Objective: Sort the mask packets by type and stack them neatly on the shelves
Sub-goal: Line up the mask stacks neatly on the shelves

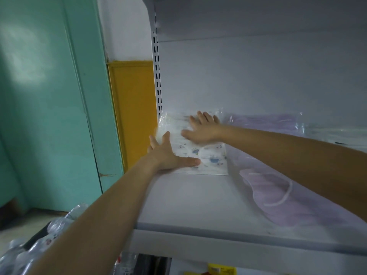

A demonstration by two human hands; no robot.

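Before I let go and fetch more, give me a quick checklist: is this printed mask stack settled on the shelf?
1. Left hand flat on the printed packets: ok.
2. Right hand flat on them, gripping nothing: ok.
3. Printed packets sit in the left back corner of the shelf: ok.
4. Purple packets lie to their right, types unmixed: ok.
5. Printed stack's edges squared: cannot tell, hands cover them.

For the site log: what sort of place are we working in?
Likely a small shop or stockroom: a white metal shelf on a slotted upright, bagged mask packets laid out, yellow labels below.
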